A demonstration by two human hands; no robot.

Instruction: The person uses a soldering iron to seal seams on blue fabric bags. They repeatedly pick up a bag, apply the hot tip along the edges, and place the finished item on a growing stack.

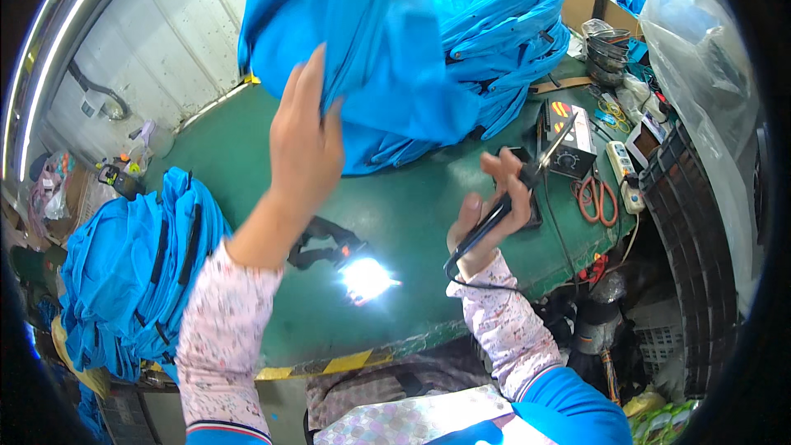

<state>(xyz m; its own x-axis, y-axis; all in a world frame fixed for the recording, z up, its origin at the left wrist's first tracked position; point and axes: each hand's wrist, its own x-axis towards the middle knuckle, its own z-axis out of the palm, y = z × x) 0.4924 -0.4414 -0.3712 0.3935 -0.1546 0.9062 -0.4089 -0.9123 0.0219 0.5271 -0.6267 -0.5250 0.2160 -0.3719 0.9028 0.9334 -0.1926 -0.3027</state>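
My left hand [307, 142] reaches up to a blue fabric piece [364, 31], blurred by motion, with the thumb at its lower edge; whether the fingers grip it is hard to tell. In my right hand [494, 210] is a corded soldering-iron-like hot tool [491, 219] with a black handle, its metal tip pointing up and right. Behind the lifted piece lies a pile of blue fabric items [500, 31]. A lit headlamp [364, 278] with a dark strap lies on the green table [309, 327] between my forearms.
Folded blue fabric items [136, 272] are stacked at the left. At the right are a control box with a dial [568, 142], red-handled scissors [597, 201], a power strip [625, 176], stacked metal bowls [609, 55] and hanging clear plastic [704, 55]. A cord runs below my right hand.
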